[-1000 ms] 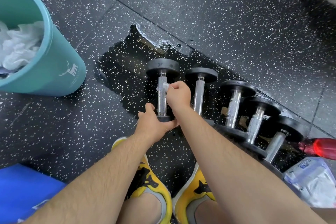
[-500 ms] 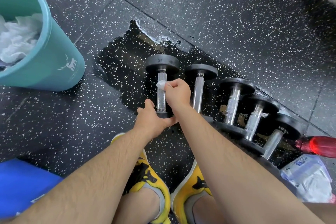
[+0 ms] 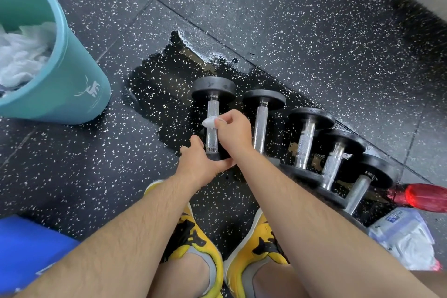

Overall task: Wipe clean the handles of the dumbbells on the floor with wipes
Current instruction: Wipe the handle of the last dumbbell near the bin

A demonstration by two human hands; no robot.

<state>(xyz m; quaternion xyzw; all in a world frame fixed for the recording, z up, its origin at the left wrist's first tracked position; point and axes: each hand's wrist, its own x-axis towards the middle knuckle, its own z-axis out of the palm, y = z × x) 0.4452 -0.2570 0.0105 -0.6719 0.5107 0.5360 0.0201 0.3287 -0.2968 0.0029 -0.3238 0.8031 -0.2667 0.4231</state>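
Right hand (image 3: pixel 233 129) was curled, thumb and fingertips pinching a small wadded white wipe (image 3: pixel 210 121) and pressing it onto the knurled handle (image 3: pixel 212 109) of the leftmost dumbbell (image 3: pixel 214 88), roughly at mid-length. Left hand (image 3: pixel 198 164) sat just nearer the person, fingers wrapped round the near plate (image 3: pixel 219 156), apparently bracing the weight on the floor (image 3: pixel 290 31).

The handle's long axis ran almost straight away from the person, with the near plate under the left hand and the far plate beyond the right. Any stroke of the wipe would therefore have to travel along that line, out toward the far plate or back toward the left thumb. Bare knurling showed on both sides of the wipe.

Just to the right lay the second dumbbell (image 3: pixel 260 126), its handle near-parallel and close beside the right knuckles. Three more dumbbells (image 3: pixel 307 138) followed further right — so the right hand looked the better placed to reach them.

A teal bin (image 3: pixel 72 80) holding crumpled wipes stood well off to the left, and a pack of wipes (image 3: pixel 401 237) lay at the far right.
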